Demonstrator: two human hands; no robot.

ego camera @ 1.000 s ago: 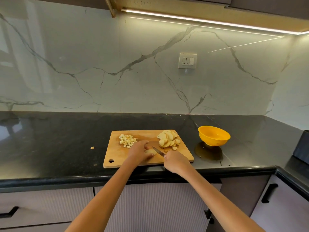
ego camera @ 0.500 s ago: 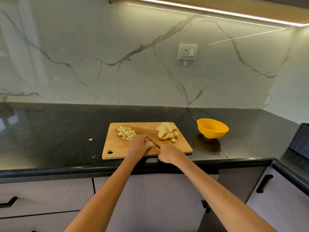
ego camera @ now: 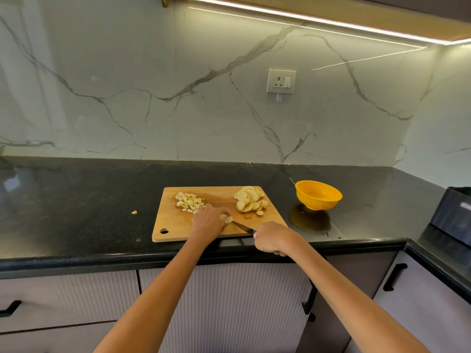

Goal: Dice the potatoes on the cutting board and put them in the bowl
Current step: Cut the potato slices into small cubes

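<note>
Left hand pins potato piece on cutting board. Right hand grips knife; blade angles from right hand toward piece, tip touching.

A glossy black bench runs under a white marble-patterned backsplash with grey veins. A white wall socket sits on the backsplash, and a light strip glows above it. A dark box stands at the far right. Below are ribbed cabinet fronts with black handles.
</note>
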